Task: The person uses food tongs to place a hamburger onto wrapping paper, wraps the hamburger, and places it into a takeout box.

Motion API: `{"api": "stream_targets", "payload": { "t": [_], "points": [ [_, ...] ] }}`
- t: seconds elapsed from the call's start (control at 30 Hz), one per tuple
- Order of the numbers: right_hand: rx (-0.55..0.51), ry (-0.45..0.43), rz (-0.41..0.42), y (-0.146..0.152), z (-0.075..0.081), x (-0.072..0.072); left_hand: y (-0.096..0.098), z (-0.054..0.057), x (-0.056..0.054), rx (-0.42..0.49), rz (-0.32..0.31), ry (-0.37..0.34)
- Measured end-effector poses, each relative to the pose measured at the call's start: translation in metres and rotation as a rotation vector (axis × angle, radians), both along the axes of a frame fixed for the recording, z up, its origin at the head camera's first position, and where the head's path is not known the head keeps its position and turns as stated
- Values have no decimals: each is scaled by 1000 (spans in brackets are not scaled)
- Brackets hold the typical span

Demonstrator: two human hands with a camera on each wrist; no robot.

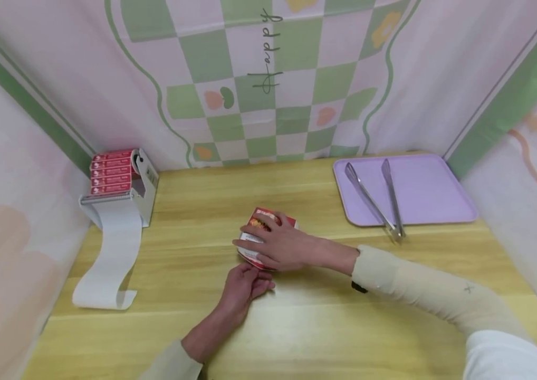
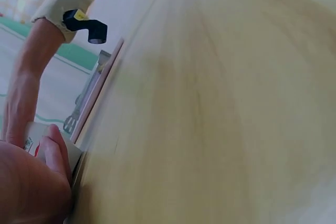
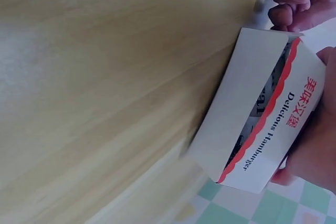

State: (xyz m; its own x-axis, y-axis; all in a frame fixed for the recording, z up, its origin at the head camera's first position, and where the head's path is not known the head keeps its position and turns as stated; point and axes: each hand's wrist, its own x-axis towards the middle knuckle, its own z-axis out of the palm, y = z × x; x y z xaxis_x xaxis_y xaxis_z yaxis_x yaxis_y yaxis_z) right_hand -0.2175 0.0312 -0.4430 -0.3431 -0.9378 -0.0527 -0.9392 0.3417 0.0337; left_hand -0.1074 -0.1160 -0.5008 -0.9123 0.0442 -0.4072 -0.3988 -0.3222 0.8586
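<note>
A small red and white hamburger box [image 1: 251, 246] sits on the wooden table in front of me. My right hand [image 1: 285, 247] rests on its lid with spread fingers. At the box's near corner is my left hand [image 1: 242, 289], its fingers loosely bent right beside the cardboard. In the right wrist view the side of the box [image 3: 286, 108] reads "Delicious Hamburger", and a gap under its scalloped red edge shows dark-printed wrapping [image 3: 262, 98] inside. Bent fingers of the left hand [image 3: 296, 1] appear there close to the box's end.
A purple tray [image 1: 434, 190] stands at the back right, with metal tongs [image 1: 368, 199] leaning over its front edge. At the back left, a dispenser [image 1: 142, 182] holds red-printed strips, and white paper [image 1: 118, 253] trails from it onto the table [image 1: 192, 211]. Patterned curtains surround the table.
</note>
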Motion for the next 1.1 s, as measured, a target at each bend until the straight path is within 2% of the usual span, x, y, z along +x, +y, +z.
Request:
{"api": "stream_targets", "payload": {
  "t": [0.13,0.27,0.57,0.83,1.0,1.1],
  "points": [
    [35,0,-24,-1,4,-1,1,1,-1,18,22,-10],
    [5,0,-37,-2,5,-2,0,2,-1,38,25,-12],
    [-46,23,-27,-1,1,-5,-3,1,-4,2,-33,-4],
    [-40,-2,-39,-5,0,-3,-3,3,-3,12,-18,-27],
    [-27,16,-28,-7,0,-2,-2,5,-2,8,-16,-19],
    [-21,18,-22,-7,0,-1,-3,6,-1,41,-8,-20]
  ]
}}
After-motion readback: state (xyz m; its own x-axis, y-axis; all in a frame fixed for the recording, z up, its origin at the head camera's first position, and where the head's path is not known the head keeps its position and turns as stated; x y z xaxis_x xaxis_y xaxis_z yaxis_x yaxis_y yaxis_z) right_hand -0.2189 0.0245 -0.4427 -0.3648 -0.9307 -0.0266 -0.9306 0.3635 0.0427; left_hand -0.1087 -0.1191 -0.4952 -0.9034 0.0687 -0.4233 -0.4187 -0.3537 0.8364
